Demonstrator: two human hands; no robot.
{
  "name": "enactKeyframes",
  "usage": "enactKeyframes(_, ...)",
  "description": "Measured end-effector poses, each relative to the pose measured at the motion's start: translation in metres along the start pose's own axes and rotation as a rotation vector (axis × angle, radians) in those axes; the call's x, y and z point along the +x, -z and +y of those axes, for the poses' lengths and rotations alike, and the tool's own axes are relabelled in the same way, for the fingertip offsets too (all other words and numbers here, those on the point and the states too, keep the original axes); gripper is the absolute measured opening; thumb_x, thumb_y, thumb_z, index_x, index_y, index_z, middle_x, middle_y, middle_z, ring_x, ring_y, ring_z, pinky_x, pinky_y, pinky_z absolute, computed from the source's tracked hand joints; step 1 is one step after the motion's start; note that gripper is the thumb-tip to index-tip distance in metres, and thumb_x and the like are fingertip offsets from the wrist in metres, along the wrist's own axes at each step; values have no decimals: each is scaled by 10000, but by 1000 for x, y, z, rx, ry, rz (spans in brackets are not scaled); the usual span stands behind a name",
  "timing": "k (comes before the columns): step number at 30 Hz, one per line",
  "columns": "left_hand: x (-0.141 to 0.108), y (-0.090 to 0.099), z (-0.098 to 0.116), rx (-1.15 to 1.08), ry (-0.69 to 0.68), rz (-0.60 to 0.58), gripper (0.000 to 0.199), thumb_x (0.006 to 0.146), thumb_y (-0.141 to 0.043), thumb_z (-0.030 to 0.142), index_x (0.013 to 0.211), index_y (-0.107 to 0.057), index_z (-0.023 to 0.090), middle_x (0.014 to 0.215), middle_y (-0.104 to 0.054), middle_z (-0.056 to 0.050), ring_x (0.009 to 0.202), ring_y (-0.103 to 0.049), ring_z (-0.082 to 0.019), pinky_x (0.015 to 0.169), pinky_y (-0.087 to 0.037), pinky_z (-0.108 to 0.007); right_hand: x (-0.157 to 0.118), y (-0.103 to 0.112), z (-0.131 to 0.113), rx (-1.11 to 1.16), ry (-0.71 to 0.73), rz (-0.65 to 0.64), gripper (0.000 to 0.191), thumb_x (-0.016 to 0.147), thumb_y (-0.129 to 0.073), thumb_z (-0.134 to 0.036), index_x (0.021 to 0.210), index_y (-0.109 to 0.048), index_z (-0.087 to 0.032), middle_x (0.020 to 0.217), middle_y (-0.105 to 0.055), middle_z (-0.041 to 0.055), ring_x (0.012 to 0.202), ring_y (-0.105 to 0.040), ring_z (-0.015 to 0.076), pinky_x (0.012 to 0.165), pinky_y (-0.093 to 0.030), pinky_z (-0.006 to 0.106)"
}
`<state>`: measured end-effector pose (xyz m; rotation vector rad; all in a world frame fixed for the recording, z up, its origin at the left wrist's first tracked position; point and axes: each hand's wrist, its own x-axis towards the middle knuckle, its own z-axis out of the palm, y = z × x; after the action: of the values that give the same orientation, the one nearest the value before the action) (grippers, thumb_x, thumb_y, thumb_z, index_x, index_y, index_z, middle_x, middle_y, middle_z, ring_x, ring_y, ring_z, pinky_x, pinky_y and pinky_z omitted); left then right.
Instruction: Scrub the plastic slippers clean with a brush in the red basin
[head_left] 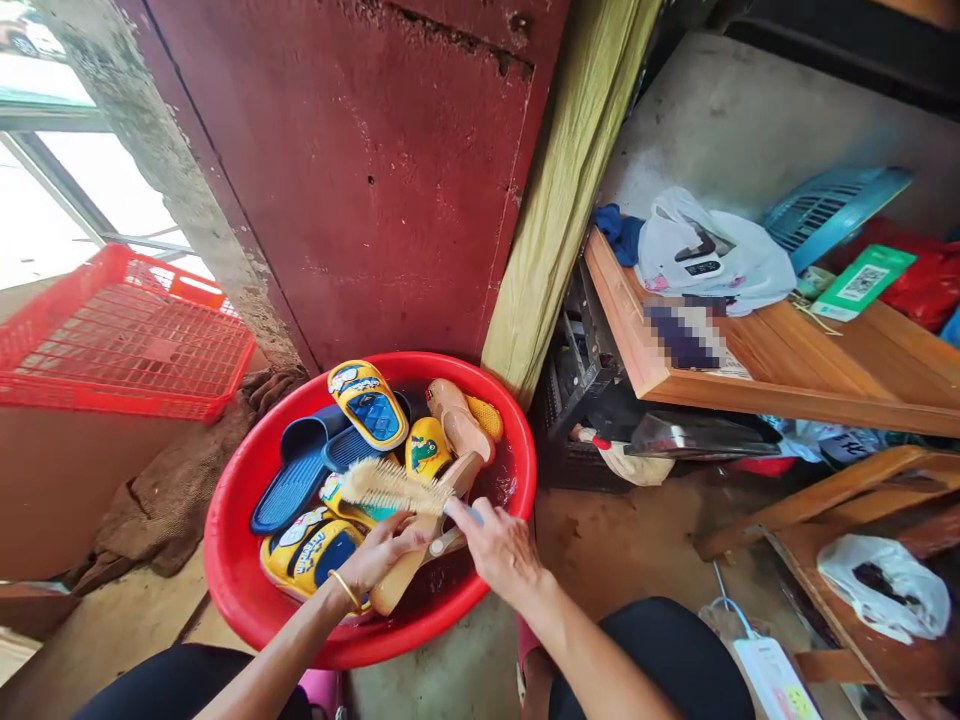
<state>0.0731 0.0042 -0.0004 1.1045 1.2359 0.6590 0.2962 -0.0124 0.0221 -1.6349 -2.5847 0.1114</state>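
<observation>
My left hand (381, 553) is closed around a beige clog (397, 583), tilted over a red basin (220, 570). In my right hand (506, 552) is the handle of a scrub brush (394, 487), its pale bristles just above the clog and the shoes. Another beige clog (463, 425) lies at the basin's far right. Blue slippers (289, 492) rest on the left side. A yellow slipper (375, 408) sits on top of the pile, with more yellow slippers (311, 553) below it. Some water shows at the basin's right; the pile hides much of its bottom.
A red plastic crate (157, 350) stands at the left, with brown sacking (157, 500) below it. A maroon panel (360, 200) rises behind the basin. On the right are a wooden table (825, 375) with bags, a wooden stool (817, 590) and a white power strip (776, 680).
</observation>
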Motion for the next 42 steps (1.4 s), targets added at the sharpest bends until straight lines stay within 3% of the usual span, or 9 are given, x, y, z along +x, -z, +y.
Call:
enactKeyframes(3,-3,6,3,193,-165,54,784,738,-639,522,1430,-514,175,1309,-678,-136,1123,-663,-314,910,-538,-415,8,5,22,36,-220,50,544,1018,-376,-215,1556,-346,-291,1109,-645,76,799,-661,179,671,-517,267)
enactKeyframes(6,-3,9,2,675,-384,288,842,766,-630,492,1502,-415,144,1359,-640,-186,1198,-613,-372,984,-479,-501,11,8,32,122,-371,144,503,1016,-389,-225,1517,-424,-244,1098,-658,90,851,-662,185,757,-532,277)
enactKeyframes(12,1,-6,-19,1178,-544,544,904,835,-612,356,1575,-182,65,1263,-672,-227,1108,-635,-367,911,-475,-467,3,-4,-8,114,-160,1,568,991,-405,-206,1553,-347,-267,1106,-655,95,789,-678,192,693,-530,285)
enactKeyframes(17,2,-3,-26,1213,-573,471,872,851,-599,343,1584,-184,120,1393,-605,-213,1180,-610,-348,968,-455,-467,10,2,14,-2,-371,-121,522,1002,-372,-211,1523,-394,-238,1145,-660,141,869,-707,239,724,-527,325)
enactKeyframes(22,-5,19,-26,1209,-352,274,1025,696,-694,548,1523,-337,59,1522,-468,-256,1348,-494,-395,1084,-394,-498,14,5,34,15,-444,-121,523,1005,-375,-216,1527,-395,-254,1191,-662,146,940,-706,247,793,-524,339)
enactKeyframes(26,-14,27,-31,1340,-251,352,852,639,-710,517,1354,-552,82,1410,-586,-257,1356,-476,-428,1150,-253,-595,11,4,15,25,-460,-123,519,997,-396,-212,1515,-417,-194,1165,-673,182,948,-707,269,807,-541,372)
enactKeyframes(33,-13,30,-37,1281,-442,424,554,673,-701,593,996,-632,148,1041,-736,-203,1053,-658,-388,1030,-393,-574,-19,-10,-62,78,-73,-155,638,919,-465,-146,1542,-330,-162,1082,-680,162,768,-717,248,673,-576,357)
enactKeyframes(39,-10,37,-35,1128,-563,419,691,754,-664,592,1269,-513,155,1148,-715,-161,1060,-671,-332,949,-484,-488,4,8,-18,8,-296,-119,563,961,-369,-113,1522,-371,-153,1116,-669,199,870,-720,271,766,-561,398)
enactKeyframes(42,-9,39,-33,1114,-585,400,693,769,-666,569,1288,-495,142,1164,-700,-170,1072,-670,-331,951,-500,-484,5,7,-21,15,-307,-107,554,968,-352,-121,1522,-359,-100,1074,-673,206,853,-717,285,738,-565,399)
